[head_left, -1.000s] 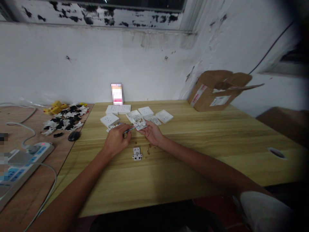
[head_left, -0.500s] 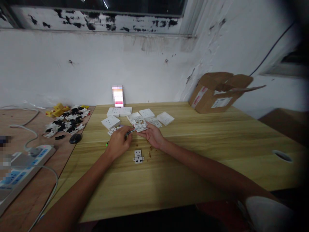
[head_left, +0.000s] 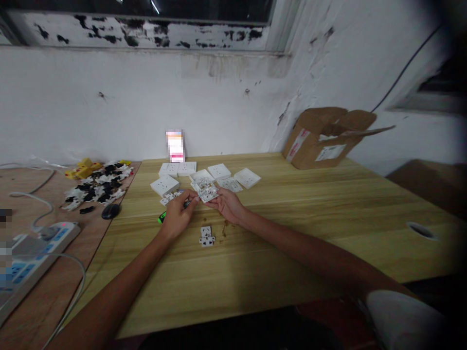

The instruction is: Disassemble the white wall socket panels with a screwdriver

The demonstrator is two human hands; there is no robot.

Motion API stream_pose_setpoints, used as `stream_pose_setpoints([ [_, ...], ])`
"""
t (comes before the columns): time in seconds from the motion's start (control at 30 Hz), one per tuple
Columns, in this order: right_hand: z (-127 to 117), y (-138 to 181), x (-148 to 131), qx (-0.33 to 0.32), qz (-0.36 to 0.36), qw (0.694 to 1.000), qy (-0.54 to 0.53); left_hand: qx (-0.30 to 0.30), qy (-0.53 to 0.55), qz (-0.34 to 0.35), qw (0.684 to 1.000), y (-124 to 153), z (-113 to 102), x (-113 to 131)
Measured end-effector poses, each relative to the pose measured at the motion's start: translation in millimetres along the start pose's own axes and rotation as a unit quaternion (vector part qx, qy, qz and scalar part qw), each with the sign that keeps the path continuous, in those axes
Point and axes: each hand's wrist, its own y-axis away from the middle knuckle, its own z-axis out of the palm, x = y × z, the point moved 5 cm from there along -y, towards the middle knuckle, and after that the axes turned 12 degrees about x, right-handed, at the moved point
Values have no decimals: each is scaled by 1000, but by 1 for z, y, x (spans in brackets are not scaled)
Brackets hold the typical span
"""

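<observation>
My right hand (head_left: 229,204) is closed on the edge of a white wall socket (head_left: 207,191), whose open side shows small metal parts. My left hand (head_left: 178,214) is curled round a screwdriver (head_left: 161,217); its green and black handle end pokes out behind the hand, and most of the rest is hidden by the fingers. The left fingertips are close to the socket's left edge; whether they touch it I cannot tell. On the table below the hands lies a white socket insert (head_left: 206,236) with dark slots. Small brass-coloured pieces (head_left: 224,227) are scattered beside it.
Several white socket plates, one a square plate (head_left: 247,178), lie behind my hands. A lit phone (head_left: 175,146) leans on the wall. Left are a mouse (head_left: 110,211), a heap of black and white parts (head_left: 97,187) and a power strip (head_left: 44,250). A cardboard box (head_left: 317,141) stands back right.
The socket has come slightly nearer and left in my right hand. My left hand's fingers are closer to its edge, and the screwdriver's shaft shows less. The whole view has shifted a little.
</observation>
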Motion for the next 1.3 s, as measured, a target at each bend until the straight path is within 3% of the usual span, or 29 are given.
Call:
stream_pose_setpoints([
  [0.43, 4, 2, -1, -8, -21, 1000, 8, 6, -61, -4, 998, -5, -5, -8],
  [0.77, 4, -4, 4, -22, -3, 1000, 15, 11, -112, 21, 993, -2, -7, 0],
  [1.03, 6, -1, -2, -22, -33, 997, 69, 47, -157, 42, 986, -10, -22, -2],
  [1.13, 4, -7, -5, -31, -78, 980, 180, 42, -190, 20, 981, -9, -21, -6],
  [1.3, 4, -10, -15, -25, -188, 916, 355, -13, -246, 26, 969, -3, -7, -7],
])
